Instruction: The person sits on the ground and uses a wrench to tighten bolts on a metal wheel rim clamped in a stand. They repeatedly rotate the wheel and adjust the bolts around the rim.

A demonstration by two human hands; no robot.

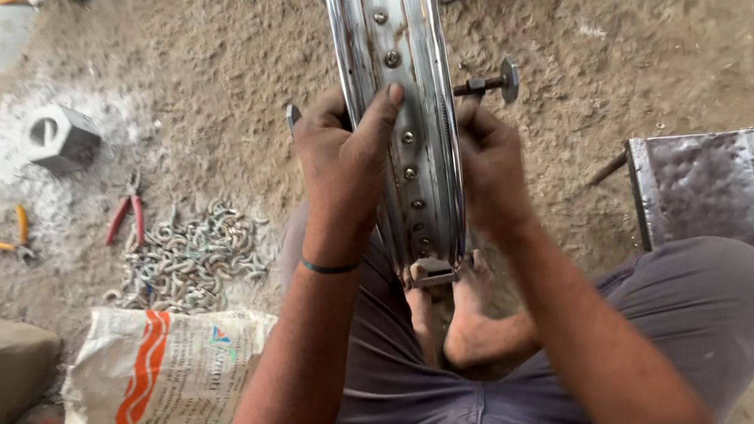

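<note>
while the chrome wheel rim (401,94) stands upright between the knees, the left hand (342,163) grips its left flange, thumb across the channel; the right hand (489,165) is closed on the right flange, just below a threaded bolt (486,84). judged step: steadying and checking the rim; next calls for a firm, even hold.

The wheel rim (396,94) is cut off by the top edge; the right hand's (490,169) fingertips are hidden behind it.
</note>
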